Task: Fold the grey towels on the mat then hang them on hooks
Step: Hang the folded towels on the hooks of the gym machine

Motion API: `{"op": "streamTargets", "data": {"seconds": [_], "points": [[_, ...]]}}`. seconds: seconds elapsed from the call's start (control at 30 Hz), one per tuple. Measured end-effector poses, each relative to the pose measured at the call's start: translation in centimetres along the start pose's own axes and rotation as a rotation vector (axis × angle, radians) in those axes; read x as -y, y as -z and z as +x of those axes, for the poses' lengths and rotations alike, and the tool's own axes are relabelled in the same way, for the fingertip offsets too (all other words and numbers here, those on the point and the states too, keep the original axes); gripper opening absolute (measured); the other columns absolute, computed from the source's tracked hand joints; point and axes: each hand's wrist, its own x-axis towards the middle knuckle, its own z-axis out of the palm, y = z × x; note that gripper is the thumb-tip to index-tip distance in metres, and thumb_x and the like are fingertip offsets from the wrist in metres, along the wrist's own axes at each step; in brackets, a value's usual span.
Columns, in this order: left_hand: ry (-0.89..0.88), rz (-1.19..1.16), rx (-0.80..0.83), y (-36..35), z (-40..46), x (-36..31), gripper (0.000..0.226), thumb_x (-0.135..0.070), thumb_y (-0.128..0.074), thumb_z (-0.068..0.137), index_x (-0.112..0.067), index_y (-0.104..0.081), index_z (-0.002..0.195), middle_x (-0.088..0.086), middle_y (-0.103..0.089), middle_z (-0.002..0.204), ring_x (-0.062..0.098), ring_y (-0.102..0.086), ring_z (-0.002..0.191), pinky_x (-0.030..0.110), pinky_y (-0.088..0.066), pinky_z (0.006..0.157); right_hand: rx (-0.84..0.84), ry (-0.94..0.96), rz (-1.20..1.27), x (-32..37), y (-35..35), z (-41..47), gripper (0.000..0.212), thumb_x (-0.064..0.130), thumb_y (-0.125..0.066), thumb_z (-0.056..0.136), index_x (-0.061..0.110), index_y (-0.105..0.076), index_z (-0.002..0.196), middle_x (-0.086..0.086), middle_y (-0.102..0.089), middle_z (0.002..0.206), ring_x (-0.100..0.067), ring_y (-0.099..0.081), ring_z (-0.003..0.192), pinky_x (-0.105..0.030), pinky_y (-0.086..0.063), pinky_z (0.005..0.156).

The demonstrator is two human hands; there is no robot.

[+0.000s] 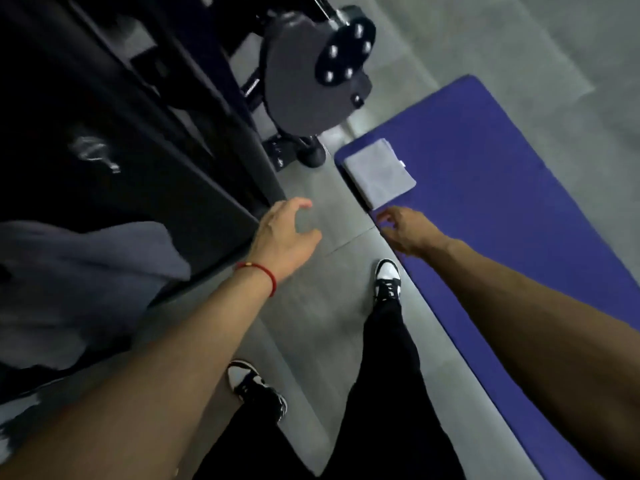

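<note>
1. Folded grey towel (380, 176) lies at the near corner of the blue mat (502, 188); another grey towel (86, 271) hangs left.
2. Left hand (282, 233) and right hand (403, 230): loosely curled, empty.
3. Pinch all layers at one edge; lift level so the folds hold.

A gym. A black exercise machine (311, 64) with a round bolted plate stands on a grey tiled floor (311, 306). Beside it lies a long blue exercise mat (502, 202), with a folded grey towel (379, 173) on it.
</note>
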Motion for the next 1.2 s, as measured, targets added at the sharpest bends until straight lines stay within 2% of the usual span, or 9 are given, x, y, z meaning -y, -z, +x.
{"op": "streamTargets", "data": {"seconds": [0.13, 0.3, 0.43, 0.6, 0.8, 0.9, 1.0, 1.13, 1.2], "points": [[0.092, -0.010, -0.047, -6.1, 8.9, -3.4, 0.045, -0.017, -0.066, 0.084, -0.026, -0.061, 0.128, -0.001, -0.058, 0.133, 0.018, -0.054, 0.124, 0.038, -0.042, 0.111, 0.028, -0.026, 0.067, -6.6, 0.8, 7.8, 0.040, 0.018, -0.053, 0.098, 0.009, -0.058, 0.137, -0.015, -0.059, 0.139, -0.034, -0.056, 0.125, -0.035, -0.045, 0.099], [0.236, -0.047, -0.089, -13.9, 19.5, -3.7, 0.040, -0.018, -0.065, 0.084, -0.031, -0.061, 0.121, -0.002, -0.061, 0.130, 0.018, -0.056, 0.121, 0.040, -0.045, 0.107, 0.119, -0.042, 0.056, -13.4, 0.3, 17.9, 0.036, 0.020, -0.051, 0.099, 0.010, -0.060, 0.132, -0.016, -0.061, 0.134, -0.035, -0.057, 0.121, -0.036, -0.045, 0.098], [0.193, 0.029, -0.070, -18.5, 27.2, -1.2, 0.042, -0.014, -0.064, 0.085, -0.028, -0.059, 0.124, -0.002, -0.059, 0.132, 0.016, -0.054, 0.121, 0.027, -0.041, 0.100, 0.141, -0.044, 0.043, -16.8, -2.8, 27.9, 0.034, 0.024, -0.051, 0.099, 0.010, -0.060, 0.129, -0.019, -0.061, 0.131, -0.037, -0.057, 0.119, -0.039, -0.048, 0.099], [0.130, 0.147, 0.026, -22.6, 36.8, 3.2, 0.050, -0.013, -0.061, 0.086, -0.026, -0.054, 0.134, 0.000, -0.053, 0.138, 0.018, -0.048, 0.130, 0.034, -0.042, 0.108, 0.150, -0.034, -0.005, -17.7, -7.7, 39.7, 0.044, 0.028, -0.052, 0.097, 0.015, -0.050, 0.139, -0.012, -0.052, 0.141, -0.035, -0.051, 0.128, -0.044, -0.044, 0.105], [0.040, 0.307, 0.029, -26.7, 47.1, 8.3, 0.054, -0.017, -0.062, 0.089, -0.030, -0.050, 0.140, -0.002, -0.049, 0.143, 0.015, -0.047, 0.129, 0.025, -0.040, 0.097, 0.100, 0.190, -0.265, -16.6, -10.2, 53.6, 0.065, 0.021, -0.045, 0.103, 0.024, -0.016, 0.161, -0.001, -0.004, 0.170, -0.026, -0.004, 0.156, -0.056, -0.012, 0.124], [0.051, 0.308, -0.001, -28.0, 50.2, 9.9, 0.051, -0.016, -0.061, 0.089, -0.028, -0.052, 0.137, 0.000, -0.052, 0.139, 0.015, -0.051, 0.124, 0.023, -0.038, 0.091, 0.078, 0.226, -0.395, -16.8, -10.4, 58.0, 0.065, 0.018, -0.038, 0.106, 0.026, -0.007, 0.163, 0.000, 0.000, 0.171, -0.026, 0.005, 0.157, -0.057, -0.005, 0.124], [0.068, 0.324, -0.007, -28.8, 50.6, 11.0, 0.050, -0.016, -0.060, 0.090, -0.030, -0.051, 0.136, -0.002, -0.050, 0.138, 0.014, -0.050, 0.123, 0.024, -0.039, 0.091, 0.017, 0.256, -0.541, -17.5, -11.5, 59.7, 0.061, 0.026, -0.044, 0.106, 0.025, -0.019, 0.161, -0.005, -0.022, 0.165, -0.028, -0.007, 0.156, -0.061, -0.003, 0.123], [0.044, 0.320, 0.022, -29.3, 49.1, 12.5, 0.050, -0.013, -0.060, 0.088, -0.026, -0.052, 0.136, -0.002, -0.051, 0.136, 0.014, -0.049, 0.125, 0.024, -0.039, 0.095, -0.154, 0.375, -0.596, -17.8, -11.7, 58.9, 0.044, 0.025, -0.049, 0.100, 0.020, -0.046, 0.144, -0.010, -0.047, 0.139, -0.029, -0.044, 0.133, -0.059, -0.005, 0.124], [0.072, 0.273, 0.030, -29.4, 47.9, 13.0, 0.050, -0.012, -0.059, 0.088, -0.025, -0.052, 0.136, -0.001, -0.051, 0.136, 0.016, -0.049, 0.126, 0.026, -0.039, 0.097, -0.250, 0.432, -0.535, -18.2, -11.5, 57.9, 0.031, 0.017, -0.049, 0.099, 0.014, -0.054, 0.130, -0.012, -0.055, 0.124, -0.032, -0.054, 0.116, -0.052, -0.023, 0.119]]}}
